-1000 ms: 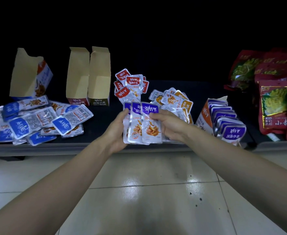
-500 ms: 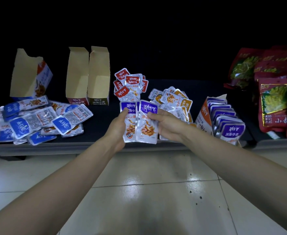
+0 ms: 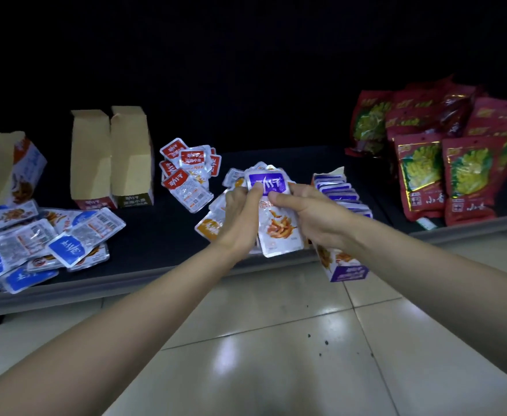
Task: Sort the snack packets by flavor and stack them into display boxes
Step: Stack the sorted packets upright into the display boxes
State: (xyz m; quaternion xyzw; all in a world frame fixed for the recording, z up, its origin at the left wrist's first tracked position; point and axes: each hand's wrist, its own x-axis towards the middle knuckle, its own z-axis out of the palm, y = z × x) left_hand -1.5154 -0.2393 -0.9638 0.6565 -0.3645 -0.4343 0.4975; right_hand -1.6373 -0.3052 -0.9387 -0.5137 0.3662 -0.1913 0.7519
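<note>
Purple packets [image 3: 276, 217], flat glossy foil pouches squared into one stack above the dark shelf [image 3: 162, 235], are pinched by left hand [image 3: 240, 217] and right hand [image 3: 315, 217], thumbs pressing the purple top band.

The purple-topped packets [image 3: 271, 211] between my fingers [image 3: 255, 192] look like silvery foil-plastic, glossy and crinkled; the blue packets [image 3: 66, 247] and red packets [image 3: 186, 181] have the same shiny film; the two open boxes [image 3: 111, 157] show plain matt brown cardboard inside; the purple display box [image 3: 345, 270] is printed card with a slight sheen; the big red bags [image 3: 423, 175] are glossy plastic; the surface [image 3: 156, 235] looks dark and matt; the floor [image 3: 276, 340] is smooth, glazed, reflective tile.
</note>
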